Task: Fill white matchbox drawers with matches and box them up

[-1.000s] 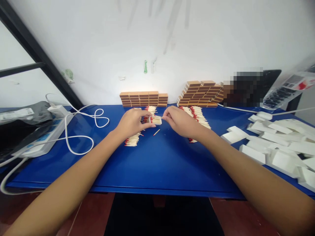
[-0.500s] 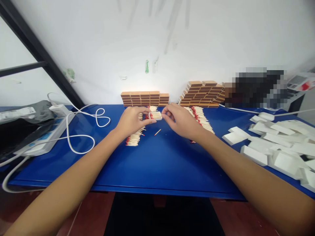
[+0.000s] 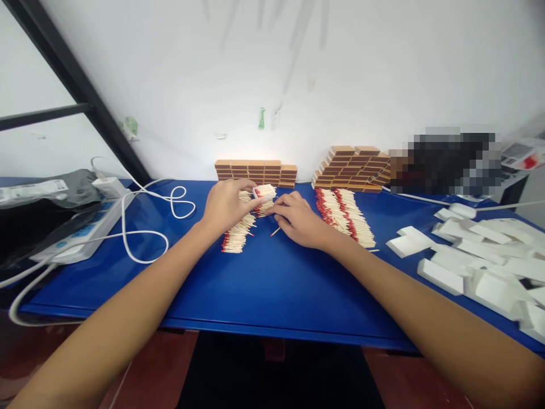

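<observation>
The left hand (image 3: 230,201) is closed on a white matchbox tray (image 3: 271,197), thumb on its near side and fingers at the far left; the tray is raised above the bench (image 3: 298,301) and holds red-headed matches. The right hand (image 3: 300,218) has its fingers loosely bent just right of the tray, near the match pile beyond it; whether a match is pinched there, I cannot tell.

To load such a tray well, I would keep it level, press its thin card walls only lightly, and lay matches in small lots with the heads all at the left end, as most seem to lie now.

Counting outward: one tray in the hands and one loose match (image 3: 276,231) just below the right fingers. The left match pile (image 3: 232,241) is partly hidden; to the right lie two rows of matches (image 3: 355,218), too dense to count. Against the wall stand two stacks: the left matchbox stack (image 3: 249,170) shows five columns, the rightmost lower, while the right matchbox stack (image 3: 353,167) has two boxes on top. At far right, the heap of white trays (image 3: 489,255) overlaps too much to count. At left lies one power strip (image 3: 79,237).
</observation>
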The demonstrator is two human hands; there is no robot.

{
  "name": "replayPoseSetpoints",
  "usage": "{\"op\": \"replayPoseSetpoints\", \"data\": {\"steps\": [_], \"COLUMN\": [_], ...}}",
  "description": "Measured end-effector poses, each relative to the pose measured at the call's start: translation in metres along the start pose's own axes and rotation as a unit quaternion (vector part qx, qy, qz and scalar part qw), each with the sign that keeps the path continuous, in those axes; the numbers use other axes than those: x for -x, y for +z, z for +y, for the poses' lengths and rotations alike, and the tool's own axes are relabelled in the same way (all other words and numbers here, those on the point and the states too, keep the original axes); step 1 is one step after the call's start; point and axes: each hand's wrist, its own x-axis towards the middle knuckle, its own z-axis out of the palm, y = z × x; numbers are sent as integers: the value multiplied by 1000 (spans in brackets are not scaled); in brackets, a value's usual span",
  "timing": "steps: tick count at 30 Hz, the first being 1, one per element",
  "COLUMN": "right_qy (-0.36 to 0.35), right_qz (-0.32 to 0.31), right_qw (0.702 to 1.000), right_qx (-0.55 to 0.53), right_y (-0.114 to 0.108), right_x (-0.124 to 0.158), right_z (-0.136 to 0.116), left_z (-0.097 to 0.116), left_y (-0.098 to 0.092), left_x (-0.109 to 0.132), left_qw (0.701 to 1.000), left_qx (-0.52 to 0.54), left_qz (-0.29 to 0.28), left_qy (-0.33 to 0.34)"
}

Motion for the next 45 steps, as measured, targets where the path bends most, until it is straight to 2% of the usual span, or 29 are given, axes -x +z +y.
{"op": "replayPoseSetpoints", "data": {"steps": [10, 18, 29, 45], "right_qy": [-15, -21, -9, 2], "right_qz": [20, 13, -64, -74], "right_qw": [1000, 999, 994, 993], "right_qx": [-9, -22, -92, -94], "right_y": [-11, -11, -31, -32], "right_x": [7, 6, 13, 12], "right_z": [4, 1, -7, -2], "left_z": [-3, -4, -7, -5], "left_y": [2, 3, 4, 3], "left_x": [0, 1, 0, 0], "left_qw": [1000, 1000, 1000, 999], "left_qx": [-10, -14, -8, -5], "left_qz": [7, -8, -13, -21], "left_qy": [13, 12, 15, 28]}}
